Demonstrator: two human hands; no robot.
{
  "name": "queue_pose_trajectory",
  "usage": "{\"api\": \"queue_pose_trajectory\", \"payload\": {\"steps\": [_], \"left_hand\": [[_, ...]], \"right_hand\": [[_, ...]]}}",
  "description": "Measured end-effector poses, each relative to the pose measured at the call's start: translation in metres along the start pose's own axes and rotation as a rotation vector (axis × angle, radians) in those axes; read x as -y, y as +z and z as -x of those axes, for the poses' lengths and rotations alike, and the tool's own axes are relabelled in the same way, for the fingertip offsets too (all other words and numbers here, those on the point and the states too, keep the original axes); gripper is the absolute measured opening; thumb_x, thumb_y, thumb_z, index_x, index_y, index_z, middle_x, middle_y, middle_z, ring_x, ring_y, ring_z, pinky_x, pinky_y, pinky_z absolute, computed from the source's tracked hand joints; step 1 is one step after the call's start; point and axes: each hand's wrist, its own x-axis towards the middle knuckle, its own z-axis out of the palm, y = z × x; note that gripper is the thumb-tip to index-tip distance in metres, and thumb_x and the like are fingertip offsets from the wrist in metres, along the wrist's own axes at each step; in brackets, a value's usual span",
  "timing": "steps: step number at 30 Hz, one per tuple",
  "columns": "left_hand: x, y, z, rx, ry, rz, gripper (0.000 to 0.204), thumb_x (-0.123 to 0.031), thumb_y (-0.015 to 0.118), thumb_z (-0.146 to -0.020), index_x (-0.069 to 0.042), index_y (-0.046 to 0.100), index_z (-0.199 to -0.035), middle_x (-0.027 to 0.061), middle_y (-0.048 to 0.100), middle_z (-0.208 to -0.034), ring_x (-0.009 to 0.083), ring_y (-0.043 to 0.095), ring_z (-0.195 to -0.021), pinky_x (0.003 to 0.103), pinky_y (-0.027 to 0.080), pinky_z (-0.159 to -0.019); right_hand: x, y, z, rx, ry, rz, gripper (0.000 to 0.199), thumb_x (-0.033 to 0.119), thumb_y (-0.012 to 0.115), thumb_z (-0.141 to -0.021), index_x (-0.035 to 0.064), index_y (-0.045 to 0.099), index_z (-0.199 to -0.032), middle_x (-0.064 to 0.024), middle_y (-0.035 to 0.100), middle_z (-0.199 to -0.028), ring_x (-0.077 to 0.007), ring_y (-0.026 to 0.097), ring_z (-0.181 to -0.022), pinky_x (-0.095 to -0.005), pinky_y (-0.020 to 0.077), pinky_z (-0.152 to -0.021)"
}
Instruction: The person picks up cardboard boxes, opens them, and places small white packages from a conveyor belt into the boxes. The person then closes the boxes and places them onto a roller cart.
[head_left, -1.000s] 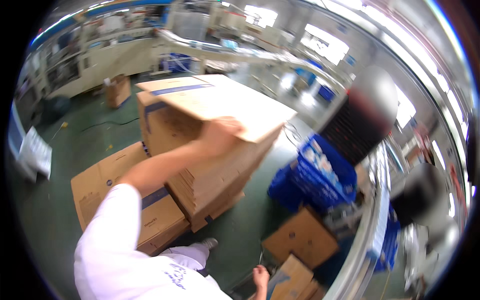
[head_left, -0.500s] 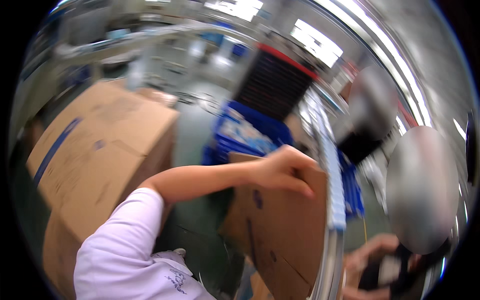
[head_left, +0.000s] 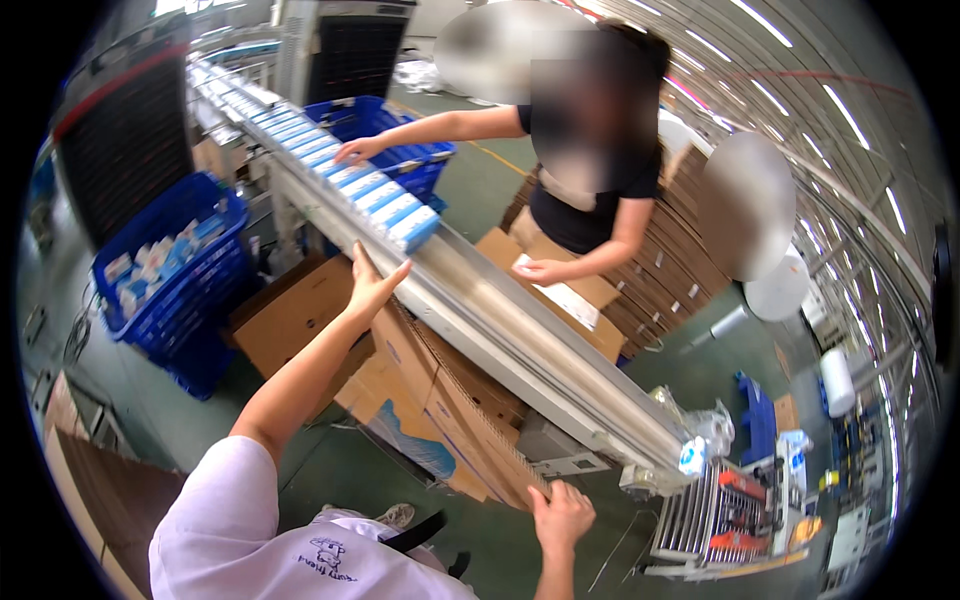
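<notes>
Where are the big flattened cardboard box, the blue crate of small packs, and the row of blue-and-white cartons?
flattened cardboard box (head_left: 450, 400): head view, on its brown face under the conveyor.
blue crate (head_left: 200, 300): head view, on its outer wall.
row of cartons (head_left: 385, 205): head view, on a carton top near the row's end.

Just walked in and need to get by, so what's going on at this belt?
A person holds a big flattened cardboard box up against the near side of the conveyor: left hand on its top edge, right hand on its lower corner. Small blue-and-white packs sit in a row on the conveyor. Across it, a co-worker reaches towards the packs, holding a paper in the other hand.
</notes>
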Motion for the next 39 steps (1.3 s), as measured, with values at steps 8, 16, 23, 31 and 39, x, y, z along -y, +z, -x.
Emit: {"api": "queue_pose_trajectory", "payload": {"steps": [8, 16, 23, 31, 39], "left_hand": [[0.037, 0.040, -0.004, -0.039, -0.061, 0.182, 0.085, -0.022, 0.049, -0.078, -0.008, -0.003, -0.144, 0.0167, 0.001, -0.149, 0.0307, 0.005, -0.137, 0.035, 0.012, -0.109], [-0.022, -0.016, 0.060, 0.161, -0.391, 0.224, 0.099, 0.002, 0.046, -0.069, -0.026, -0.015, -0.142, 0.0106, 0.026, -0.136, 0.0197, 0.042, -0.094, 0.026, 0.041, -0.066], [-0.058, -0.053, 0.026, 0.889, -0.348, -0.003, 0.092, 0.008, 0.046, -0.068, -0.014, -0.001, -0.144, 0.0142, 0.034, -0.132, 0.0254, 0.046, -0.108, 0.030, 0.044, -0.080], [0.014, 0.094, 0.101, 1.130, 0.958, -0.843, 0.073, -0.055, 0.053, -0.080, -0.016, 0.031, -0.138, 0.0149, 0.018, -0.146, 0.0364, 0.012, -0.136, 0.054, 0.016, -0.106], [-0.018, 0.133, 0.015, 0.925, 1.489, -0.775, 0.062, -0.042, 0.064, -0.074, -0.014, 0.047, -0.127, 0.0139, 0.035, -0.137, 0.0317, 0.027, -0.132, 0.050, 0.026, -0.103]], "right_hand": [[-0.050, -0.003, -0.069, 0.262, 0.171, -0.036, 0.057, 0.062, 0.058, -0.072, 0.0052, 0.061, -0.076, -0.0127, 0.063, -0.071, -0.0339, 0.061, -0.071, -0.0438, 0.0458, -0.061], [-0.120, 0.017, -0.123, 0.756, 0.227, -0.166, 0.059, 0.056, 0.038, -0.089, 0.0042, 0.066, -0.083, -0.0209, 0.062, -0.079, -0.0393, 0.059, -0.084, -0.0460, 0.0457, -0.071], [-0.021, 0.023, -0.150, 0.783, 0.173, -0.313, 0.062, 0.037, 0.042, -0.092, -0.0101, 0.028, -0.129, -0.0275, 0.060, -0.076, -0.0402, 0.060, -0.068, -0.0458, 0.0488, -0.065], [0.018, 0.045, -0.086, 1.207, 0.205, -0.865, 0.060, 0.043, 0.050, -0.088, -0.0060, 0.045, -0.123, -0.0254, 0.056, -0.111, -0.0341, 0.056, -0.101, -0.0374, 0.0487, -0.080], [0.026, 0.037, -0.102, 0.533, -0.051, -0.009, 0.058, 0.045, 0.050, -0.086, 0.0141, 0.038, -0.134, -0.0222, 0.036, -0.134, -0.0351, 0.034, -0.126, -0.0507, 0.0259, -0.103]]}}
